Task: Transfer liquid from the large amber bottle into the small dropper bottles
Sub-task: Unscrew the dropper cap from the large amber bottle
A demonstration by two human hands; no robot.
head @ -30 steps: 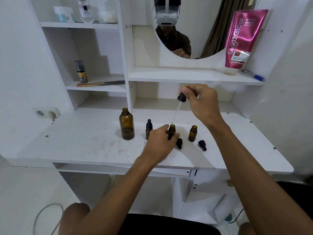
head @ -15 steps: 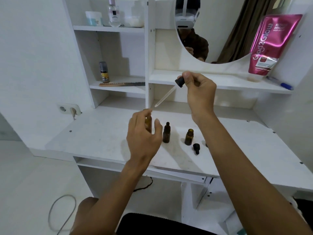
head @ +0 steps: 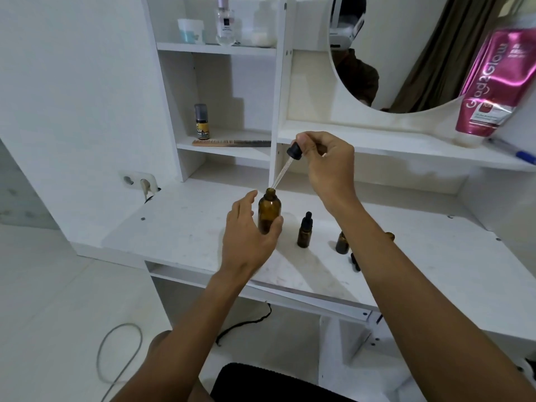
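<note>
Large amber bottle [head: 269, 209]: centre of frame, upright on white vanity top [head: 185, 227], uncapped. Glass, rigid, likely slippery; hold at the body. Left hand [head: 246, 236] curls round it, fingers touching the side.
Capped dropper bottle [head: 304, 230]: just right, 1 seen whole; light, easily tipped.
Dropper pipette [head: 282, 172]: thin, fragile; right hand [head: 327, 166] pinches its black bulb, tip at the bottle mouth.

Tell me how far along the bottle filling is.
Done, it seems: one small bottle stands capped. In hand: the right hand holds a dropper with its tip at the big amber bottle's open mouth, and the left hand cups that bottle, probably to draw more. Left: two small bottles partly behind the right forearm, uncapped; their fill level can't be seen.
</note>
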